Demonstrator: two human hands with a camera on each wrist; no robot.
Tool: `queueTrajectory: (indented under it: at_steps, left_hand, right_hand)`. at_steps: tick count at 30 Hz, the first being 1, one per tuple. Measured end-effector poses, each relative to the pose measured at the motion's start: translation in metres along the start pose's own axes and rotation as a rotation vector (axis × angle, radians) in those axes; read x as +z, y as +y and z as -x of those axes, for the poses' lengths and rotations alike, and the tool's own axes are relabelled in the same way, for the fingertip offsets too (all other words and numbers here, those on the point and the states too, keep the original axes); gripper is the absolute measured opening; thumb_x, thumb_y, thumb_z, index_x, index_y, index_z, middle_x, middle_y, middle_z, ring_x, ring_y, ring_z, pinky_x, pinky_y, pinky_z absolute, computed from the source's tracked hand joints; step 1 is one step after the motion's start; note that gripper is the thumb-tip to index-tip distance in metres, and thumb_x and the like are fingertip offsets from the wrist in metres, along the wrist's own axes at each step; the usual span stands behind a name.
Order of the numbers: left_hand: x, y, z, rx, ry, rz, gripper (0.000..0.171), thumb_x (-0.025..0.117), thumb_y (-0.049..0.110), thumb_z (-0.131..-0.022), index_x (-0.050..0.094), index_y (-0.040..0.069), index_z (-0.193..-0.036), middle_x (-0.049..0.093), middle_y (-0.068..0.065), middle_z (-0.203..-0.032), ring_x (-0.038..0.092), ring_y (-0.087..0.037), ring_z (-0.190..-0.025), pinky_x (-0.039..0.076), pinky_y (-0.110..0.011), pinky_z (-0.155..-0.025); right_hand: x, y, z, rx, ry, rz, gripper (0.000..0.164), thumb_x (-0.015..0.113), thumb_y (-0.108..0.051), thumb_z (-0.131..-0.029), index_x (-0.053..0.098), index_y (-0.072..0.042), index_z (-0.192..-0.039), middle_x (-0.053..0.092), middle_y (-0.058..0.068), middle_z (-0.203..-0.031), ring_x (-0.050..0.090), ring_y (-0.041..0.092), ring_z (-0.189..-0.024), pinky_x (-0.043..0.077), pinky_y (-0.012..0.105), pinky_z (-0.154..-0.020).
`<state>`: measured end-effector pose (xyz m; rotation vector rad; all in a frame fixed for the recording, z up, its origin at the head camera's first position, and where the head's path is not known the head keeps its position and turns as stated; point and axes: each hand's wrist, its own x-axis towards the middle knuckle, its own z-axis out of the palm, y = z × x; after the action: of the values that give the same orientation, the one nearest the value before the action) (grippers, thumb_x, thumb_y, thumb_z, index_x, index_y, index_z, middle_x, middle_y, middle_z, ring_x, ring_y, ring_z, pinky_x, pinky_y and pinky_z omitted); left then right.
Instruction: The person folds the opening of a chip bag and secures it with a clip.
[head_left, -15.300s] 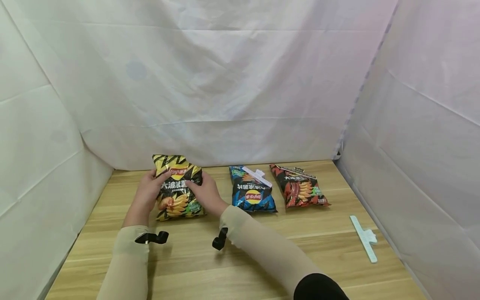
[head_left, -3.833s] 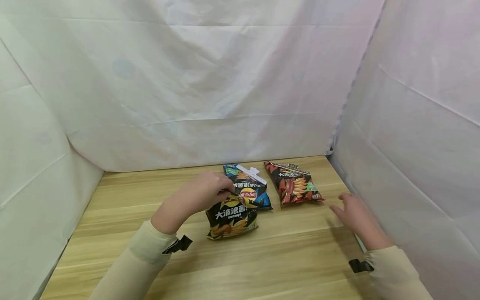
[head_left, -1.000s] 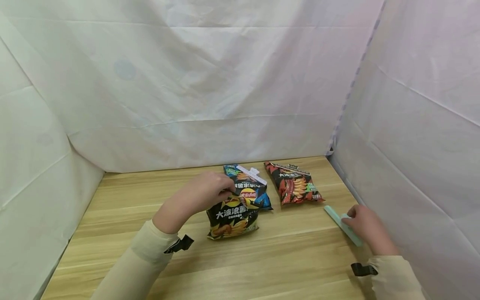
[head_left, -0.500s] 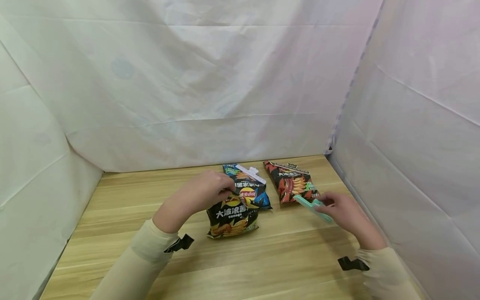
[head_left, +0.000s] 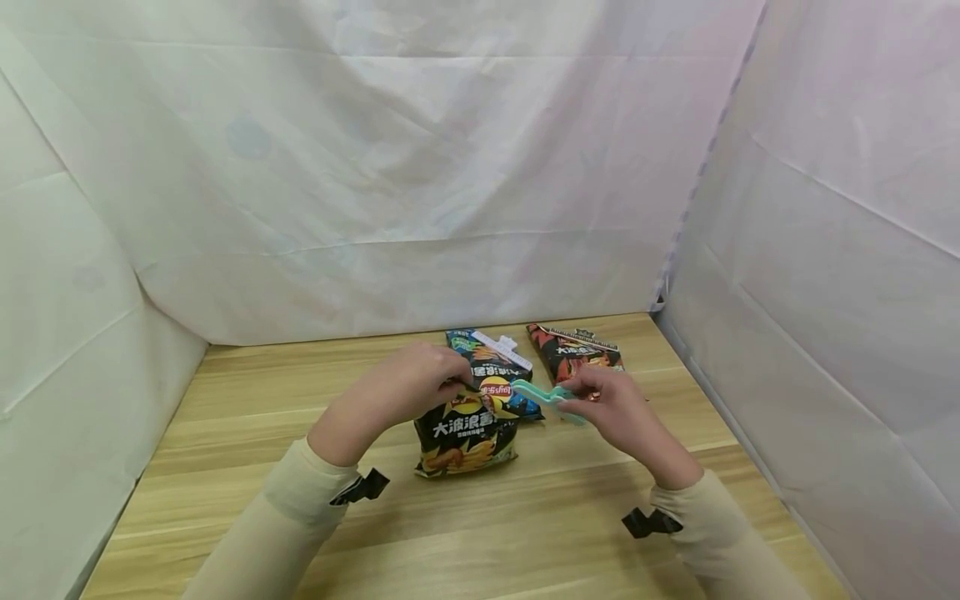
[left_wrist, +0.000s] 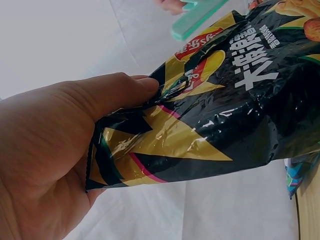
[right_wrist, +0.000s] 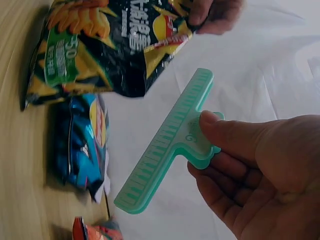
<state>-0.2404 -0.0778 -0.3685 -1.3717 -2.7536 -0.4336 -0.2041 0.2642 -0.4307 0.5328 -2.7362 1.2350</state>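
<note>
My left hand [head_left: 393, 396] pinches the folded-over top of a black and yellow chip bag [head_left: 465, 440], which stands upright with its lower end on the table. In the left wrist view, my thumb lies over the fold of the bag [left_wrist: 210, 135]. My right hand [head_left: 618, 412] holds a mint-green bag clip [head_left: 536, 393] in the air just right of the bag's top. In the right wrist view, thumb and fingers pinch the handle of the clip [right_wrist: 172, 142]; its long bar is apart from the bag.
Behind the held bag lies a blue chip bag [head_left: 528, 407] with a white clip [head_left: 502, 348] across it. Farther right, a red chip bag [head_left: 570, 354] bears another long clip [head_left: 583, 338], partly behind my right hand. White cloth [head_left: 337, 183] walls the wooden table [head_left: 285, 375].
My right hand has taken the mint-green clip from the right side of the table and carried it left to the bag. Earlier, my left hand brought the yellow bag rightward; lately it stays still.
</note>
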Motion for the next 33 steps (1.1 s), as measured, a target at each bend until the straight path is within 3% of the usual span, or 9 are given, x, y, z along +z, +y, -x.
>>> queueTrajectory:
  at_steps: [7, 11, 18, 25, 33]
  left_hand:
    - [0.0, -0.003, -0.001, 0.016, 0.006, 0.026, 0.01, 0.077, 0.009, -0.106, 0.083, 0.015, -0.111, 0.08, 0.001, -0.11, 0.074, -0.015, -0.096, 0.061, -0.034, -0.084]
    - [-0.001, -0.003, -0.001, 0.017, 0.014, 0.021, 0.01, 0.077, 0.009, -0.106, 0.083, 0.015, -0.111, 0.08, 0.002, -0.108, 0.073, -0.014, -0.093, 0.061, -0.033, -0.082]
    - [-0.004, 0.0, -0.001, -0.018, -0.002, 0.019, 0.005, 0.077, 0.012, -0.106, 0.078, 0.016, -0.104, 0.077, 0.005, -0.102, 0.066, -0.008, -0.083, 0.058, -0.03, -0.077]
    - [-0.005, 0.001, -0.002, -0.065, -0.03, 0.029, 0.007, 0.077, 0.016, -0.107, 0.075, 0.017, -0.101, 0.073, 0.008, -0.096, 0.058, -0.006, -0.075, 0.053, -0.028, -0.071]
    - [-0.006, 0.002, 0.0, -0.07, -0.031, 0.055, 0.008, 0.076, 0.015, -0.108, 0.073, 0.017, -0.101, 0.071, 0.008, -0.094, 0.056, -0.006, -0.073, 0.051, -0.027, -0.068]
  right_hand:
    - [0.02, -0.014, -0.011, -0.14, 0.042, -0.028, 0.017, 0.092, -0.009, -0.091, 0.083, -0.023, -0.096, 0.069, -0.011, -0.09, 0.061, 0.012, -0.077, 0.051, 0.03, -0.065]
    - [0.026, -0.021, -0.015, -0.19, 0.06, -0.05, 0.017, 0.091, -0.007, -0.091, 0.083, -0.022, -0.093, 0.069, -0.012, -0.088, 0.059, 0.014, -0.073, 0.049, 0.03, -0.061]
    - [0.035, -0.025, -0.02, -0.167, 0.019, -0.045, 0.011, 0.09, -0.007, -0.093, 0.086, -0.017, -0.094, 0.07, -0.012, -0.089, 0.057, 0.014, -0.068, 0.049, 0.029, -0.059]
    - [0.039, -0.029, -0.022, -0.158, 0.016, -0.04, 0.014, 0.092, -0.01, -0.091, 0.086, -0.022, -0.095, 0.073, -0.012, -0.094, 0.059, 0.014, -0.078, 0.049, 0.029, -0.065]
    - [0.042, -0.031, -0.024, -0.15, 0.013, -0.041, 0.012, 0.092, -0.01, -0.091, 0.086, -0.02, -0.094, 0.074, -0.011, -0.097, 0.064, 0.015, -0.087, 0.053, 0.031, -0.071]
